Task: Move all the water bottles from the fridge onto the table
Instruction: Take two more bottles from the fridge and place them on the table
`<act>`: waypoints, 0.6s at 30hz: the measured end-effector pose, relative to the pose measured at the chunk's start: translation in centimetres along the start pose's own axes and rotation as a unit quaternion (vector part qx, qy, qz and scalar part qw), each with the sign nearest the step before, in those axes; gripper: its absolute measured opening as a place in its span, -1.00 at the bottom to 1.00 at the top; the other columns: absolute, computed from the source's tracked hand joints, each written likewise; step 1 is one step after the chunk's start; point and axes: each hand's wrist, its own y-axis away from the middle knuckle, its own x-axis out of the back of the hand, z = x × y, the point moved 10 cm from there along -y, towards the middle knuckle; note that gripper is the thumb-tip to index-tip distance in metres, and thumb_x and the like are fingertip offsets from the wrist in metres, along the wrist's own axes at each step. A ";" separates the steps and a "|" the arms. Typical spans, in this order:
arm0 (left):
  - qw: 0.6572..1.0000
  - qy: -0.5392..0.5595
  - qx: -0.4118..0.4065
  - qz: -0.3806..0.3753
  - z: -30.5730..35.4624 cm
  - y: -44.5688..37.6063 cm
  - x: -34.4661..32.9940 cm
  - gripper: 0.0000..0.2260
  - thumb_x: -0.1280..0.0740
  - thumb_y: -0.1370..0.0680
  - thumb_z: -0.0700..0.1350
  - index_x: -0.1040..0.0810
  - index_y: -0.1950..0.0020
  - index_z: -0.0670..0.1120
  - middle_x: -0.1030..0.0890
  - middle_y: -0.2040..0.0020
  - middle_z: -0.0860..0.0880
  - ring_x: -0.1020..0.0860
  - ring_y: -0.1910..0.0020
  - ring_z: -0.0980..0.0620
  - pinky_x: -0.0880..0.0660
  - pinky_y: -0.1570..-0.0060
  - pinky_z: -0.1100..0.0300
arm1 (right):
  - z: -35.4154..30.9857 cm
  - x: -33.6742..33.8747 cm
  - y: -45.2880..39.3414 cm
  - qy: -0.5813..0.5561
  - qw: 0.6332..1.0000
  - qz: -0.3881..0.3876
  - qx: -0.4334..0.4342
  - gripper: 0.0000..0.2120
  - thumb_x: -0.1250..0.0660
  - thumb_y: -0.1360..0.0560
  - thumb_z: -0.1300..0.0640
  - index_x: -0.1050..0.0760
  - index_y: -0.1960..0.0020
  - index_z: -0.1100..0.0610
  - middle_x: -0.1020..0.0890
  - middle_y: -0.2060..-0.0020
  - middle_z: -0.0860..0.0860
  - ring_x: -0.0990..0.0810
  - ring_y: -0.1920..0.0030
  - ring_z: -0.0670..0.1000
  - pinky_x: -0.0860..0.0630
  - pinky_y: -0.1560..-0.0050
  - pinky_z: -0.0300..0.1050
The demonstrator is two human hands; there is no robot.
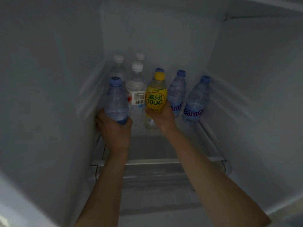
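Both my arms reach into a dim fridge. My left hand (114, 128) grips the base of a clear water bottle with a blue cap (116, 99), held at the left of the shelf. My right hand (161, 116) grips the lower part of a yellow-labelled bottle with a yellow cap (156, 95). Two more blue-capped water bottles (177, 90) (196, 99) stand to the right of it. A third blue cap (159, 70) peeks out behind the yellow bottle. Three white-capped clear bottles (136, 89) stand at the back left.
The fridge's glass shelf (155, 163) runs across below the bottles, with its front rim near my forearms. White side walls (49, 95) close in on both sides, with rails along them. Another shelf edge (262, 15) is above at the upper right.
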 end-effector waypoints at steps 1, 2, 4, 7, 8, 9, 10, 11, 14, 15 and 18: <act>1.000 0.009 0.004 -0.004 0.2 0.5 0.2 -0.38 -0.58 -0.20 -0.24 -0.41 -0.16 -0.38 -0.50 -0.08 -0.35 -0.50 -0.07 -0.23 -0.37 0.03 0.22 | 0.0 0.2 0.1 -0.002 1.000 0.004 -0.002 -0.52 -0.53 -0.32 0.17 -0.47 -0.17 0.25 -0.64 -0.06 0.11 -0.62 -0.05 0.05 -0.59 -0.05 0.01; 1.000 0.020 0.007 -0.009 0.2 1.0 0.3 -0.37 -0.59 -0.20 -0.26 -0.40 -0.17 -0.39 -0.48 -0.10 -0.35 -0.49 -0.07 -0.22 -0.32 0.04 0.31 | 0.1 0.4 0.0 -0.005 1.000 0.005 -0.003 -0.50 -0.54 -0.32 0.16 -0.45 -0.18 0.25 -0.64 -0.06 0.09 -0.61 -0.05 0.03 -0.58 -0.02 -0.05; 0.999 0.039 0.003 -0.017 0.2 1.7 0.5 -0.36 -0.59 -0.21 -0.24 -0.38 -0.17 -0.37 -0.47 -0.11 -0.33 -0.50 -0.07 -0.21 -0.35 0.01 0.32 | 0.1 0.7 0.4 -0.011 1.000 0.007 -0.004 -0.48 -0.54 -0.34 0.16 -0.39 -0.19 0.26 -0.58 -0.05 0.02 -0.55 -0.03 -0.04 -0.46 0.07 -0.21; 0.997 0.070 -0.002 -0.034 0.4 2.8 0.8 -0.37 -0.53 -0.24 -0.10 -0.37 -0.19 -0.27 -0.48 -0.11 -0.28 -0.52 -0.06 -0.20 -0.52 -0.06 0.04 | 0.0 1.4 1.2 -0.016 1.000 0.023 0.010 -0.46 -0.54 -0.34 0.16 -0.36 -0.20 0.22 -0.57 -0.09 0.07 -0.51 -0.02 -0.05 -0.39 0.07 -0.26; 0.997 0.074 -0.003 -0.039 0.5 3.1 0.9 -0.37 -0.50 -0.24 -0.05 -0.37 -0.20 -0.25 -0.49 -0.11 -0.25 -0.53 -0.06 -0.18 -0.54 -0.07 -0.02 | -0.3 1.6 1.6 -0.019 0.999 0.028 0.019 -0.47 -0.54 -0.33 0.17 -0.36 -0.19 0.21 -0.58 -0.10 0.08 -0.53 -0.04 -0.03 -0.41 0.06 -0.25; 0.996 0.082 0.000 -0.045 0.7 3.4 1.0 -0.37 -0.49 -0.26 -0.01 -0.36 -0.21 -0.23 -0.50 -0.11 -0.22 -0.54 -0.07 -0.16 -0.54 -0.08 -0.05 | -0.6 1.8 2.1 -0.023 0.999 0.033 0.029 -0.47 -0.54 -0.33 0.17 -0.36 -0.19 0.21 -0.58 -0.09 0.08 -0.55 -0.06 0.00 -0.43 0.04 -0.23; 0.994 0.094 0.006 -0.051 0.8 3.6 1.1 -0.35 -0.48 -0.27 0.03 -0.36 -0.23 -0.21 -0.51 -0.12 -0.19 -0.54 -0.08 -0.13 -0.55 -0.09 -0.06 | -0.8 2.1 2.6 -0.027 0.998 0.036 0.035 -0.46 -0.55 -0.33 0.17 -0.37 -0.20 0.21 -0.58 -0.09 0.08 -0.56 -0.08 0.02 -0.44 0.02 -0.21; 0.993 0.105 0.011 -0.056 0.9 3.8 1.2 -0.33 -0.48 -0.27 0.07 -0.36 -0.25 -0.21 -0.52 -0.13 -0.17 -0.55 -0.09 -0.12 -0.55 -0.10 -0.06 | -0.8 2.3 3.1 -0.032 0.998 0.037 0.038 -0.45 -0.55 -0.33 0.17 -0.38 -0.21 0.21 -0.59 -0.09 0.08 -0.57 -0.09 0.02 -0.46 0.00 -0.18; 0.991 0.121 0.009 -0.062 1.1 4.6 1.7 -0.28 -0.48 -0.27 0.12 -0.35 -0.28 -0.23 -0.52 -0.16 -0.18 -0.55 -0.12 -0.12 -0.55 -0.11 -0.06 | -1.2 3.5 5.2 -0.044 0.997 0.040 0.049 -0.46 -0.56 -0.31 0.15 -0.39 -0.20 0.11 -0.59 -0.03 -0.02 -0.58 -0.05 -0.03 -0.53 -0.05 -0.10; 0.991 0.121 0.005 -0.064 1.2 5.0 1.8 -0.27 -0.48 -0.28 0.13 -0.34 -0.29 -0.23 -0.51 -0.17 -0.19 -0.54 -0.13 -0.14 -0.54 -0.12 -0.08 | -1.4 4.1 6.0 -0.047 0.996 0.046 0.054 -0.47 -0.57 -0.30 0.14 -0.39 -0.17 0.06 -0.58 0.00 -0.06 -0.59 -0.04 -0.04 -0.55 -0.06 -0.06; 0.989 0.119 -0.011 -0.083 2.3 6.6 2.0 -0.27 -0.50 -0.29 0.10 -0.30 -0.30 -0.21 -0.47 -0.19 -0.17 -0.52 -0.15 -0.13 -0.52 -0.14 0.01 | -2.8 6.4 8.7 -0.059 0.993 0.066 0.080 -0.48 -0.59 -0.27 0.18 -0.40 -0.10 0.01 -0.60 0.08 -0.13 -0.63 0.03 -0.09 -0.60 0.00 -0.08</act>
